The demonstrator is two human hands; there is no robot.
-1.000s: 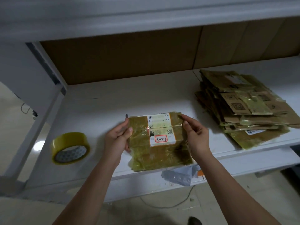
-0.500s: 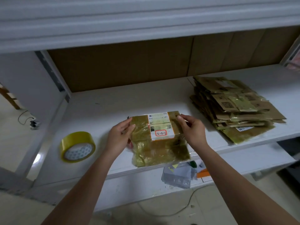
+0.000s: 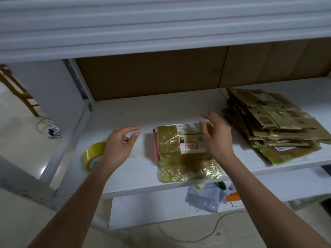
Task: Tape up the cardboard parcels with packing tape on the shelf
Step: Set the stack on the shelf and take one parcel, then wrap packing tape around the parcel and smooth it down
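White shelf (image 3: 125,176) with a brown back panel. Taped parcel (image 3: 180,154) lies flat near the front edge, red cutter (image 3: 155,147) tucked along its left side. Both hands are off it: left hand (image 3: 120,142) loosely open, holding nothing; right hand (image 3: 215,135) spread above the label. Tape roll (image 3: 92,156) far left, parcel stack (image 3: 274,126) right.
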